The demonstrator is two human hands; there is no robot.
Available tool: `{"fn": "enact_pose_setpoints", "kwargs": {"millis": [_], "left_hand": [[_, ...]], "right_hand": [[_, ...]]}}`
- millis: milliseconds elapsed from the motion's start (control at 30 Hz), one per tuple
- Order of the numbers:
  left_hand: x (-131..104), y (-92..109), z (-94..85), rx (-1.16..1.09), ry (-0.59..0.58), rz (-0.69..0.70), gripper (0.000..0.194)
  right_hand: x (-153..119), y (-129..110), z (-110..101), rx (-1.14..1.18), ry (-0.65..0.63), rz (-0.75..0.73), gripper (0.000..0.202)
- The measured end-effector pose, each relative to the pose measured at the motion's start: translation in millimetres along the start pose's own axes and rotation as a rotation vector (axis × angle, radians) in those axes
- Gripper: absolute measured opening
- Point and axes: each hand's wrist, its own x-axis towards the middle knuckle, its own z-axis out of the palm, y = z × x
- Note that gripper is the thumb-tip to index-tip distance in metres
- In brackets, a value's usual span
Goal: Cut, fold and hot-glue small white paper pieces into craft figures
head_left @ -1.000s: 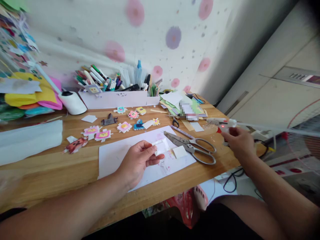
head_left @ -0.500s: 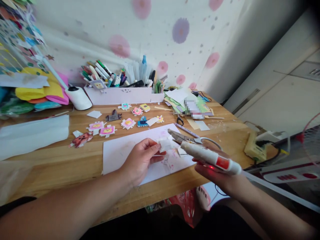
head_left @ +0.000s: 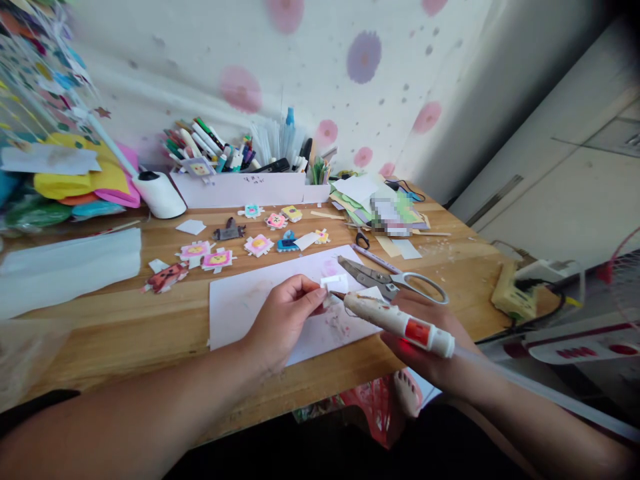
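Note:
Between the thumb and fingers of my left hand (head_left: 290, 310) is a small white folded paper piece (head_left: 334, 283). My right hand (head_left: 425, 347) is wrapped round a white hot glue gun (head_left: 395, 319) with a red-orange label and a red light glowing beneath. Its dark nozzle points left and meets, or nearly meets, the paper piece; I cannot tell which. Below both hands lies a white sheet (head_left: 245, 320) with pink smudges. Open scissors (head_left: 380, 280) with pale handles rest just beyond the glue gun.
Small coloured paper cut-outs (head_left: 218, 259) lie behind the sheet. A long box (head_left: 240, 190) of pens stands by the wall, with a paper pile (head_left: 357, 193) to its right. A power strip (head_left: 514, 293) sits at the right edge, and a white lamp base (head_left: 160, 195) at left.
My right hand has brought the glue gun left, its nozzle now at the paper piece. The paper piece has turned a little in my left hand, which stays nearly in place.

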Motion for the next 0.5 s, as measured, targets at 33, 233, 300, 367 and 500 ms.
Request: {"fn": "enact_pose_setpoints", "kwargs": {"millis": [33,233,300,367,500], "left_hand": [[-0.1,0.1,-0.4,0.032,-0.003,0.010,0.015],[-0.5,-0.2,-2.3,0.179,-0.015,0.081,0.011],[-0.1,-0.2,-2.8,0.190,-0.014,0.080,0.010],[0.2,0.4,-3.2,0.199,-0.012,0.079,0.011],[-0.1,3.1,-2.8,0.220,-0.002,0.087,0.011]], "right_hand": [[0.2,0.3,-0.5,-0.014,-0.010,-0.001,0.016],[-0.4,1.5,-2.0,-0.057,-0.023,-0.024,0.016],[-1.1,1.5,-2.0,-0.049,-0.028,-0.015,0.016],[-1.8,1.9,-2.2,-0.042,-0.034,-0.016,0.017],[-2.3,3.1,-2.9,-0.048,-0.020,-0.017,0.017]]}}
